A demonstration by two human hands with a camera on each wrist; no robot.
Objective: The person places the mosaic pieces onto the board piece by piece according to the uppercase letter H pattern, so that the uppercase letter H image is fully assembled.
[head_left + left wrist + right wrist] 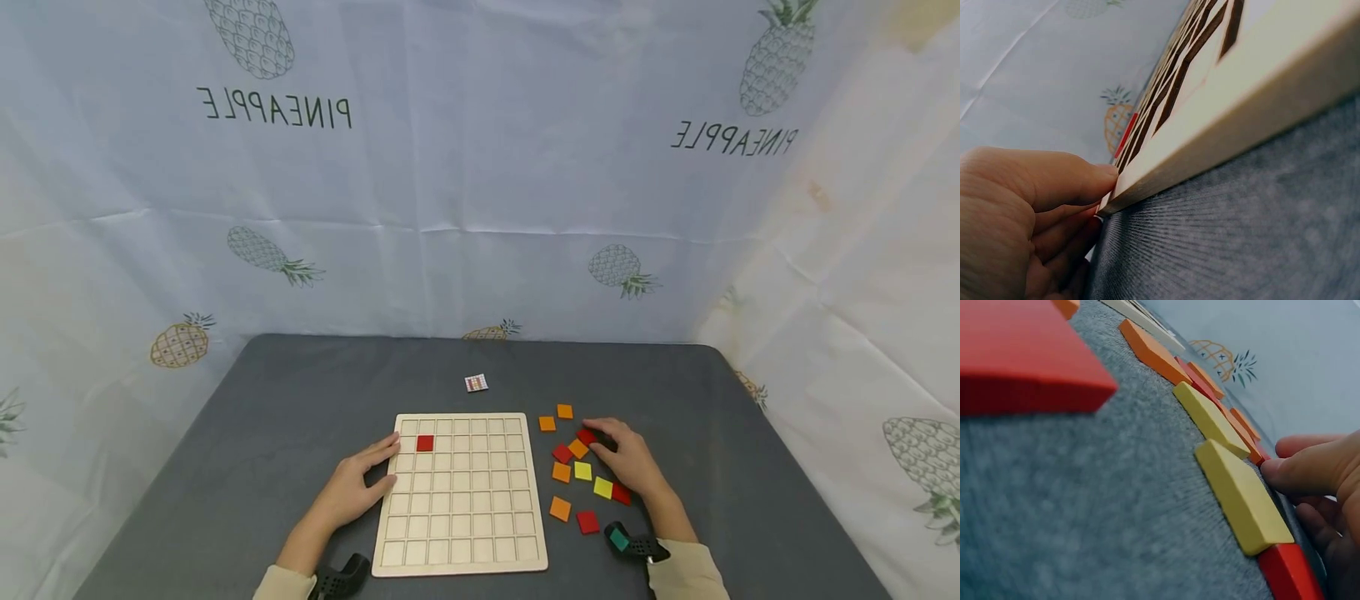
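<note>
Left hand: I see the left hand [351, 487] resting on the near side edge of the pale wooden rectangular gridded board [461, 482], thumb and fingers spread apart along the rim, probably to steady it.
Gridded board: flat on the dark grey worktop [322, 375], between the two hands, which I judge keeps its cells easy to reach.
Seated tile: one flat, square red tile [425, 443] sits second row from the far edge, second column from the left; raised grid lines likely stop it sliding.
Right hand: right of the board, the fingers of the right hand [633, 460] curl round a second flat, square red tile [586, 437], seemingly pinching opposite edges; how firmly, I cannot tell.
Loose tiles: flat, square orange tiles [560, 508] and yellow tiles [582, 471] lie around it, conveniently near that hand.
Small card: a white printed card [476, 382] lies beyond the board, perhaps for uncovered viewing.
</note>
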